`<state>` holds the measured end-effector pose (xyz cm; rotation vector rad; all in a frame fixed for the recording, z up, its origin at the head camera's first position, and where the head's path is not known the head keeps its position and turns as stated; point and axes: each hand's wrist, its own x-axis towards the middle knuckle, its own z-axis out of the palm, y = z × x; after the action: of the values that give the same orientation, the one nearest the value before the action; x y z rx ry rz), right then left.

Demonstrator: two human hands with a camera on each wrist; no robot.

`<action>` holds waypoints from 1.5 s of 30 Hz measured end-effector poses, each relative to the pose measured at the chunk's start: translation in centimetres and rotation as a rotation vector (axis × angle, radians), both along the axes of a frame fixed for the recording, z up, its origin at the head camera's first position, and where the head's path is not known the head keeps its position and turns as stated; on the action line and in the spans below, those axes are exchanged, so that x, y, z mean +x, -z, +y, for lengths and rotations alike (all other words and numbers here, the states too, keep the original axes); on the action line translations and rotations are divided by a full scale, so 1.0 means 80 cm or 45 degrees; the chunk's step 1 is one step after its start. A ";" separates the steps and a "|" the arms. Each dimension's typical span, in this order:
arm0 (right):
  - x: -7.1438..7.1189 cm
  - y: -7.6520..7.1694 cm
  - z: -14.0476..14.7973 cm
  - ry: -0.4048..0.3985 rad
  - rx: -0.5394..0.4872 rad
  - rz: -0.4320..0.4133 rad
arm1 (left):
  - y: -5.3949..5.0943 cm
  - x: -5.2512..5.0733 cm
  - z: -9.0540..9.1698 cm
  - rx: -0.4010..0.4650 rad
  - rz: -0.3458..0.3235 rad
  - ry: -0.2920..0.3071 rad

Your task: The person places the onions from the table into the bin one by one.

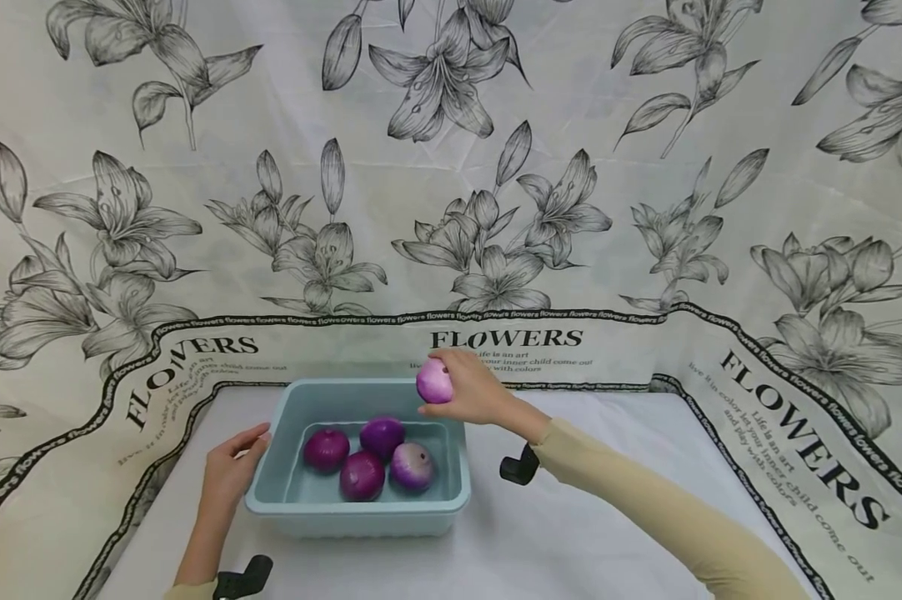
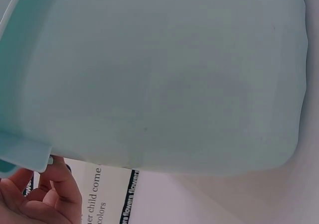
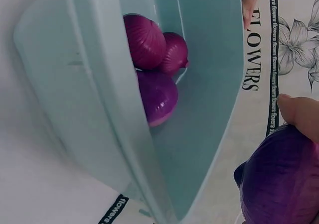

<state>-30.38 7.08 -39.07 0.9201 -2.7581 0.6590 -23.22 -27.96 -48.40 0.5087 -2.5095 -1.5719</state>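
Note:
In the head view, my right hand point(image 1: 475, 387) grips a purple-and-white onion point(image 1: 433, 382) above the far right corner of a light blue plastic bin point(image 1: 353, 507). The right wrist view shows this onion point(image 3: 279, 179) close up, with part of a finger over it. Several purple onions lie on the bin's floor, among them a paler one point(image 1: 412, 467) at the right and a dark one point(image 1: 382, 437) at the back. My left hand point(image 1: 229, 467) holds the bin's left rim; in the left wrist view its bent fingers point(image 2: 62, 184) are at the rim's underside.
The bin stands on a white cloth-covered table point(image 1: 563, 517). Behind and beside it hangs a floral fabric backdrop point(image 1: 451, 192) with printed lettering. A black wrist mount point(image 1: 519, 465) sits under the right forearm, another point(image 1: 244, 577) at the left wrist.

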 end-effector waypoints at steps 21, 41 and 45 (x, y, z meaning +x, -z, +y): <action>-0.011 0.004 -0.103 -0.284 0.324 -0.085 | 0.003 0.010 0.002 0.032 -0.002 -0.037; -0.021 0.025 -0.145 -0.423 0.434 -0.183 | 0.000 0.003 0.004 0.038 0.008 -0.038; -0.025 0.035 -0.150 -0.387 0.422 -0.154 | 0.001 0.003 0.004 0.042 0.006 -0.039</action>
<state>-32.38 -4.89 -41.87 1.4331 -2.9160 0.3054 -22.99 -27.63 -48.46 0.5449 -2.4642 -1.6037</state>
